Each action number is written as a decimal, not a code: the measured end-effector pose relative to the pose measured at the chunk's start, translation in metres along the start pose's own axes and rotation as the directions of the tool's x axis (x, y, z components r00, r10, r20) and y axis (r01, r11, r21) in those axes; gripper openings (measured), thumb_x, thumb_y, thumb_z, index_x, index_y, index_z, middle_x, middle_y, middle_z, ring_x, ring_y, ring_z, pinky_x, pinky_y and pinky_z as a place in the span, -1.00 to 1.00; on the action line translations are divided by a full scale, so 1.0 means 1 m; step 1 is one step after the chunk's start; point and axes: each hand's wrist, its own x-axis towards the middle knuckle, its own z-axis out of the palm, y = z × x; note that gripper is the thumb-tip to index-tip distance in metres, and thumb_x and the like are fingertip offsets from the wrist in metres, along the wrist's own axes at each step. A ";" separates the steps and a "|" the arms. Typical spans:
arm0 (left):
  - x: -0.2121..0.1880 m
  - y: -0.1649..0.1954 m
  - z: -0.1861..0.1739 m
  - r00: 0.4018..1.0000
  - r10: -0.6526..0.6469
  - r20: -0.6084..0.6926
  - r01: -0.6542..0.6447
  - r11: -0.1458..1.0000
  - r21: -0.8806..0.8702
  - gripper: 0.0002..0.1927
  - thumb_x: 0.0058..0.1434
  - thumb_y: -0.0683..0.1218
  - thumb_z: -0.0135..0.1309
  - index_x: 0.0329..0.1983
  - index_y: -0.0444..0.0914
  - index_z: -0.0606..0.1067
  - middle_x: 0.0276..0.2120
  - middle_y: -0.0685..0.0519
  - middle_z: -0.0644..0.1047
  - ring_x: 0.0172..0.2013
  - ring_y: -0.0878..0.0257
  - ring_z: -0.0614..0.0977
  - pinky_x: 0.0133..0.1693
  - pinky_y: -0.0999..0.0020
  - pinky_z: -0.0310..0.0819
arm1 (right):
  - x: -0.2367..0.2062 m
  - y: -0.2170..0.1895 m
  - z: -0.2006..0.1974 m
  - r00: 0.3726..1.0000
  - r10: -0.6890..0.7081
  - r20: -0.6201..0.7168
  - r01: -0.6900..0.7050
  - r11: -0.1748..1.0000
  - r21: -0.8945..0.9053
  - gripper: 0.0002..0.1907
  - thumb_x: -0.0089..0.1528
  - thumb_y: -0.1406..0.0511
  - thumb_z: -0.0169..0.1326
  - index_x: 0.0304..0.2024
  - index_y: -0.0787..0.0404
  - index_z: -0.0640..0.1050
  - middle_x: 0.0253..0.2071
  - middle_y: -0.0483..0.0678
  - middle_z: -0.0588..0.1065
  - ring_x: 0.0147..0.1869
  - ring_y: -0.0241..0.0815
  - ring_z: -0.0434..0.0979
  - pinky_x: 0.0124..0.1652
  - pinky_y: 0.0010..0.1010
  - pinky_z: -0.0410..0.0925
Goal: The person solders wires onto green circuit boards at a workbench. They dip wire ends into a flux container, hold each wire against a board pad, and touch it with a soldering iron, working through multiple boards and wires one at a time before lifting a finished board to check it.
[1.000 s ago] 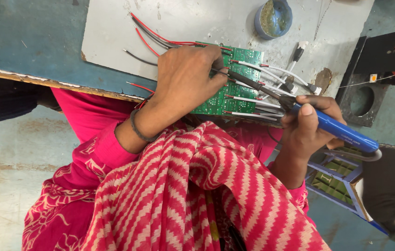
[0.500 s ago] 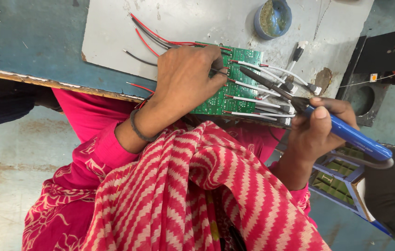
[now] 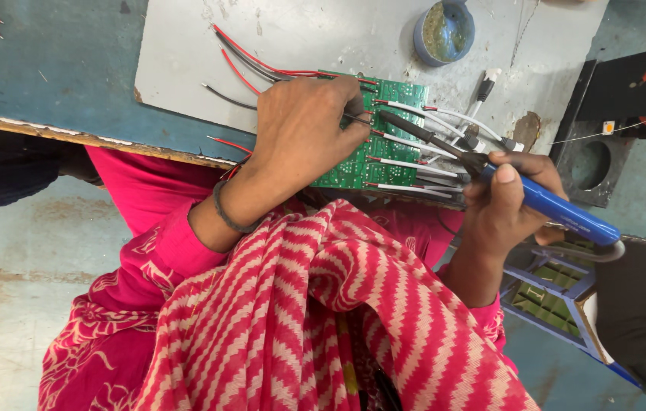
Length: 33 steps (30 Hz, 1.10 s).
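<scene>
The iron (image 3: 490,176) lies closed in the right hand's (image 3: 509,202) grip, its long axis slanting from the blue handle low at the right up to the tip at the upper left, over the green board (image 3: 384,141). The tip seems to meet a joint by the left hand's (image 3: 300,129) fingertips, though the view there is crowded. That hand's grip presses flat on the board, holding nothing that I can see. Best to keep the board pinned, touch only the one joint, and keep fingers and white wires (image 3: 414,164) off the shaft. Beyond the tip, a flux pot (image 3: 445,30) sits on the table (image 3: 57,68).
</scene>
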 end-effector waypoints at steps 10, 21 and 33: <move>-0.004 -0.006 -0.005 0.999 0.045 0.029 -0.042 0.994 -0.105 -0.84 0.08 -0.08 0.19 -0.28 -0.22 0.57 -0.48 -0.01 0.60 -0.43 0.01 0.64 -0.38 0.07 0.46 | 0.003 -0.006 -0.015 0.995 -0.009 -0.094 0.018 0.995 0.098 -0.66 0.40 0.20 0.19 -0.15 0.39 0.44 -0.47 0.01 0.41 -0.59 -0.30 0.33 -0.55 -0.56 0.26; -0.028 -0.026 -0.012 0.994 0.108 0.011 -0.091 0.882 -0.462 -0.90 0.43 -0.22 0.02 -0.14 -0.40 0.46 -0.28 -0.09 0.44 -0.27 0.10 0.50 -0.18 0.26 0.36 | -0.023 0.002 -0.035 0.990 0.003 -0.140 0.014 0.992 0.123 -0.61 0.42 0.17 0.22 -0.16 0.39 0.42 -0.50 -0.01 0.34 -0.59 -0.27 0.31 -0.53 -0.48 0.24; -0.038 -0.002 -0.028 0.979 0.179 -0.097 -0.202 0.917 -0.344 -0.92 0.39 -0.23 0.21 -0.08 -0.31 0.61 -0.27 -0.04 0.55 -0.26 0.13 0.62 -0.19 0.27 0.46 | -0.046 -0.007 -0.041 0.983 0.015 -0.185 -0.007 0.999 0.041 -0.58 0.43 0.13 0.21 -0.13 0.37 0.40 -0.44 0.02 0.35 -0.56 -0.25 0.31 -0.51 -0.48 0.25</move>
